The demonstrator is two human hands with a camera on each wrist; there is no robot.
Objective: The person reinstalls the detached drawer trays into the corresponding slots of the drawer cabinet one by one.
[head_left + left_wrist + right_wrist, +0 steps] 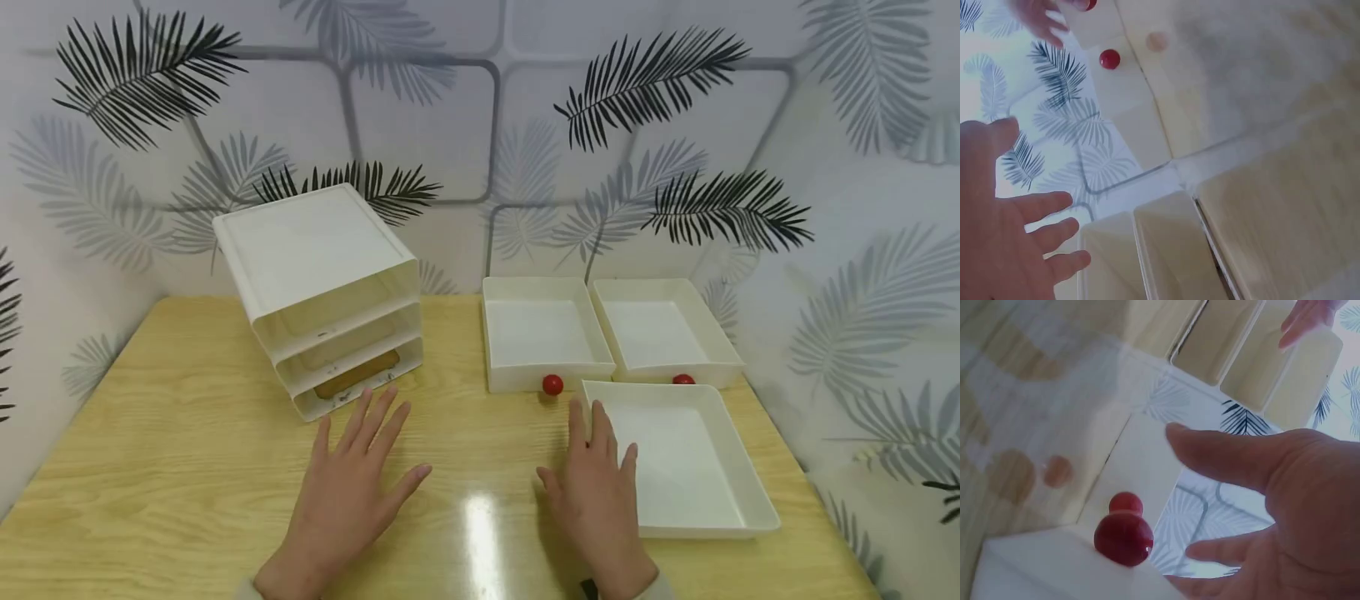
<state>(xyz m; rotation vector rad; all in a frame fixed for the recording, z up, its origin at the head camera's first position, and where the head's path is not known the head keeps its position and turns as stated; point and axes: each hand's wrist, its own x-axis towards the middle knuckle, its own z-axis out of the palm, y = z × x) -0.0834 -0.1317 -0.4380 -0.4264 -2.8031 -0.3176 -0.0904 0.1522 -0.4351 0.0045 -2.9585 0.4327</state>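
Wooden desk (172, 475); over it, left hand (352, 492), fingers spread, holds nothing; right hand (596, 496), empty, hangs by the left edge of one white drawer (686, 467), contact unclear; beyond, white three-tier cabinet (322, 242) stands left, two red-knobbed white drawers (546, 325) sit side by side right.
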